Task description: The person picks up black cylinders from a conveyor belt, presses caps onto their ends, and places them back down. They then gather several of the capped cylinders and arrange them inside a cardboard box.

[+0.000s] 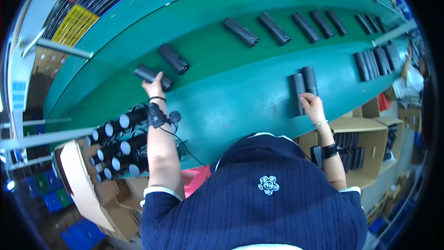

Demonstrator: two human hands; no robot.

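Black tube (142, 71) number one lies aslant on the dark green strip (203, 60), over on the left side. The person's left hand (153, 84) has its thumb and fingers bent around it, so it is gripped. One more tube (174, 59) lies near it, a bit farther away and to the right.

The right hand (313, 106) is on the lighter green table (231, 97). Its fingers are bent and touch a long dark tube (296, 85), but it is hard to tell if they grip it or just rest there. A twin tube (309, 78) lies just beside that one, on its right.

Past the hands, a row of five tubes (274, 28) lies aslant on the dark green strip. On the far right of the table, a bunch of dark tubes (371, 66) sits close together, and another person's arm (407, 62) is near them.

Next to the left arm is a brown box (74, 162) with black cylinders (134, 116) that have pale round ends. By the right arm, a second brown box (373, 143) holds dark things
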